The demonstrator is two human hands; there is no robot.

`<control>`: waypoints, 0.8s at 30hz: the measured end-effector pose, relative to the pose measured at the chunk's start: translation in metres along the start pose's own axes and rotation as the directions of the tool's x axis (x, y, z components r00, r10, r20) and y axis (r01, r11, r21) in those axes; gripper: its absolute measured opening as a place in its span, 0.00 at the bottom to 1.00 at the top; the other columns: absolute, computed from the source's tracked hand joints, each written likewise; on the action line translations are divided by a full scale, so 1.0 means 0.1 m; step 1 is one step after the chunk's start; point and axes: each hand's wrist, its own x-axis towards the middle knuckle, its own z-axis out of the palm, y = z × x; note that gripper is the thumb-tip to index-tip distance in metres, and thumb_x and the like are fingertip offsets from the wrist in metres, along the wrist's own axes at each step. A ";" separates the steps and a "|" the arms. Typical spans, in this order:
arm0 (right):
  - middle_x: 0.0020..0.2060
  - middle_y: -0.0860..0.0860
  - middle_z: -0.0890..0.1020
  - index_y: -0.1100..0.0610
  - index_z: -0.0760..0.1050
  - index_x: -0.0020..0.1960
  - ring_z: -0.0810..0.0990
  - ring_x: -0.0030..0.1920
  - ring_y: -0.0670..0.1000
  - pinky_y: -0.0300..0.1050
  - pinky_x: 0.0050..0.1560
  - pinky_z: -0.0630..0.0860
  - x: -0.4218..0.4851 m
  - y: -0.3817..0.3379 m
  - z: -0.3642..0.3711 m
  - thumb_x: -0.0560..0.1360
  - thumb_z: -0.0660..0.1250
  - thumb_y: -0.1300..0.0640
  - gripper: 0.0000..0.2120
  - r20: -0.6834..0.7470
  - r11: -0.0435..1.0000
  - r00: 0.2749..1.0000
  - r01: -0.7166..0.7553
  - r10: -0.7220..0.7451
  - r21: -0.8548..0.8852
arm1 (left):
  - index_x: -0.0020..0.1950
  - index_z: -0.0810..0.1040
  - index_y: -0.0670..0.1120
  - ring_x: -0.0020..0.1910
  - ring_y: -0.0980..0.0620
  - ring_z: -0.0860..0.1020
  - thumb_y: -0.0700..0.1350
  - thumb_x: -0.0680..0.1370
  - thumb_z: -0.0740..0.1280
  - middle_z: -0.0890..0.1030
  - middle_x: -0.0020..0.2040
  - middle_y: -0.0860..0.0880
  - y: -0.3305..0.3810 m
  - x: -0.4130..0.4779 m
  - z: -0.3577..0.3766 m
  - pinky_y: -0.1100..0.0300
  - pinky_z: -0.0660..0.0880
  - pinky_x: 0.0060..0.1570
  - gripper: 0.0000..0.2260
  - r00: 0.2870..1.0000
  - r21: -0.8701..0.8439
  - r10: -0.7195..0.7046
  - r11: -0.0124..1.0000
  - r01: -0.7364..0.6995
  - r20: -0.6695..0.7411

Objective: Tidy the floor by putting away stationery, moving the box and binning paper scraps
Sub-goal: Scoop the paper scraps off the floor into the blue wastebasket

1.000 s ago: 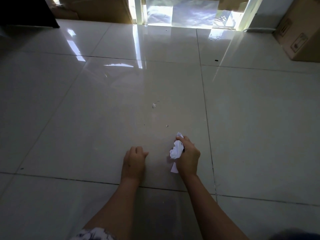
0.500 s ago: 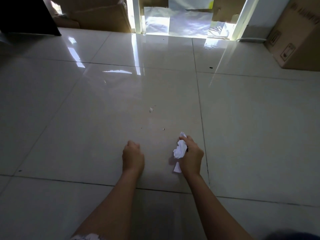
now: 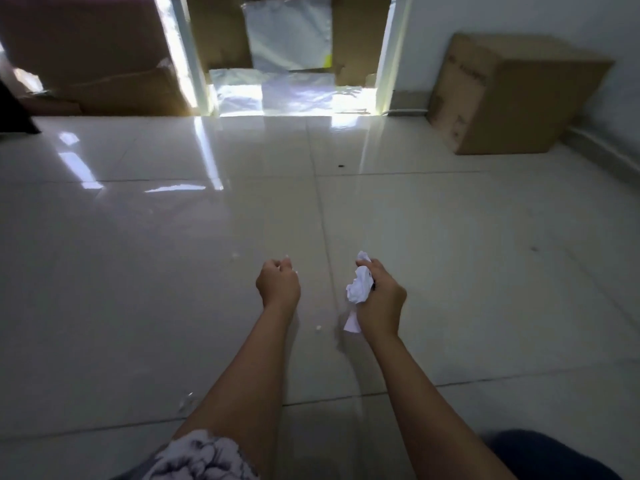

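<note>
The brown cardboard box (image 3: pixel 512 95) sits on the floor by the white wall. It has flat sides and sharp corners. The floor (image 3: pixel 138 271) is made of big square tiles, pale, smooth and shiny.

Both hands are well away from the box, off to its left and nearer the person. The right hand (image 3: pixel 382 301) is the one closer to the box. Its fingers curl tight round a ball of white paper (image 3: pixel 359 289), all crumpled and bumpy. A flat corner of the paper pokes out under the hand.

The left hand (image 3: pixel 278 284) is farther from the box, near the right hand but not touching it. Its fingers are curled in like a fist. It may pinch a tiny white bit, but the view is too blurry to tell.

A small white scrap (image 3: pixel 318 328) lies on the tile between the two wrists. A little dark speck (image 3: pixel 341 165) lies on the floor left of the box.
</note>
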 end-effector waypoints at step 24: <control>0.25 0.48 0.67 0.52 0.61 0.26 0.62 0.26 0.44 0.28 0.23 0.65 0.83 -1.49 -7.28 0.79 0.57 0.70 0.26 -0.813 0.941 0.580 -0.244 -0.052 -0.234 | 0.64 0.73 0.34 0.62 0.41 0.76 0.43 0.82 0.56 0.77 0.63 0.37 3.00 -6.10 4.58 0.54 0.73 0.59 0.17 0.355 -0.115 0.155 0.985 -0.131 0.922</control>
